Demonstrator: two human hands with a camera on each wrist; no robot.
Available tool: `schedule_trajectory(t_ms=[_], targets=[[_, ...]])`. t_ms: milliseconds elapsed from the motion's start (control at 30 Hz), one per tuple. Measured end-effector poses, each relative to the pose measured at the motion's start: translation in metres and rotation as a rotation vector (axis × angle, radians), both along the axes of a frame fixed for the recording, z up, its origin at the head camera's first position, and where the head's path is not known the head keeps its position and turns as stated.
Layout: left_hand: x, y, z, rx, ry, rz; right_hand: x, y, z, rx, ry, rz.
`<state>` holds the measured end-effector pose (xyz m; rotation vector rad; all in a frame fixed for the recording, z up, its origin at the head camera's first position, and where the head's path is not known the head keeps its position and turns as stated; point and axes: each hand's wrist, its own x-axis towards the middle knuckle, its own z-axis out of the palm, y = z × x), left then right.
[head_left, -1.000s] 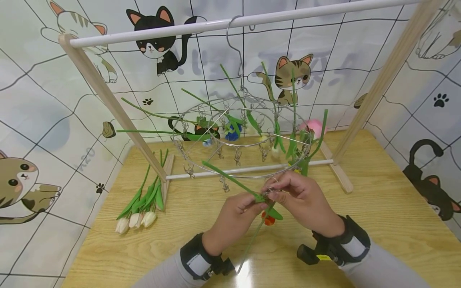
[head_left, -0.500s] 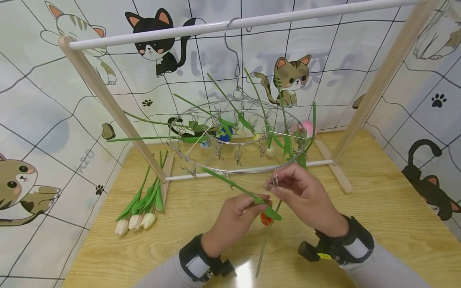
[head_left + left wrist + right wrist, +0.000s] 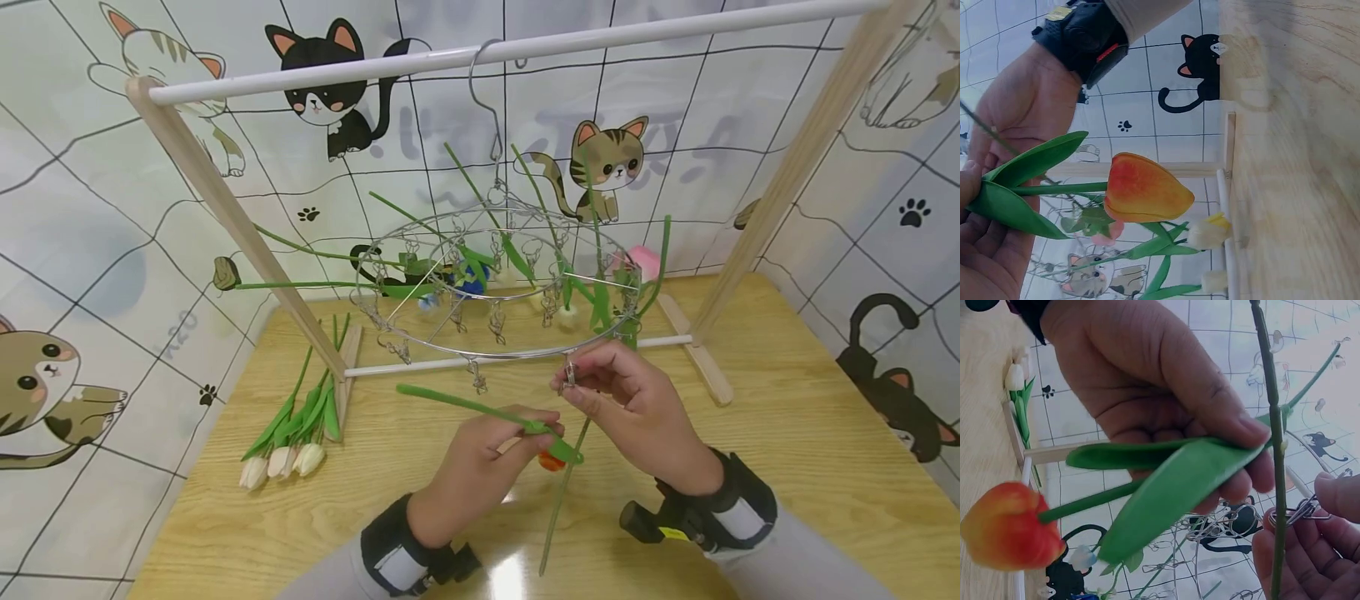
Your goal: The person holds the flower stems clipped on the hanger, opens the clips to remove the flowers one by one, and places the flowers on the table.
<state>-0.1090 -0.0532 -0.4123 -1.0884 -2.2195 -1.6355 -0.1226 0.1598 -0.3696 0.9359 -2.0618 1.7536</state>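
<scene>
The left hand pinches the orange-red tulip where leaves meet stem, near and just below the right part of the wire ring; the right hand pinches a wire clip at the rim. The tulip could twist or slip, since the grip looks light — and a loose green stem crossing between the hands might snag. Pulling on the clip could tilt the ring, which hangs from one hook. The bloom is smooth and egg-shaped, its leaves long and pointed; the clip is thin, shiny bent wire — the tabletop pale, grained wood.
</scene>
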Motion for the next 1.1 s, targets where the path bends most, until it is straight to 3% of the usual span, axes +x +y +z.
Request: schedule_trajectory(t_ms=[100, 200, 367, 633, 700, 833, 967, 1100], targets=[[0.002, -0.009, 0.002, -0.001, 0.108, 0.026, 0.0, -0.001, 0.0, -0.01, 0.001, 0.015], [0.005, -0.021, 0.003, -0.024, 0.141, 0.071, 0.0, -0.002, 0.001, -0.019, 0.002, 0.033], [0.01, -0.044, 0.005, -0.035, 0.059, 0.139, 0.001, -0.002, 0.002, -0.015, -0.004, 0.035], [0.011, -0.085, -0.006, 0.111, -0.01, 0.254, 0.0, -0.001, 0.001, -0.035, -0.009, 0.062], [0.012, -0.096, -0.007, 0.127, -0.072, 0.308, 0.0, -0.002, 0.001, -0.041, -0.006, 0.069], [0.011, -0.114, -0.009, 0.143, -0.288, 0.392, 0.0, -0.002, 0.0, -0.039, -0.005, 0.064], [0.004, -0.128, -0.012, 0.153, -0.514, 0.447, 0.0, -0.002, -0.001, -0.028, -0.003, 0.055], [-0.004, -0.136, -0.016, 0.178, -0.667, 0.47, -0.001, -0.002, -0.001, -0.025, 0.002, 0.064]])
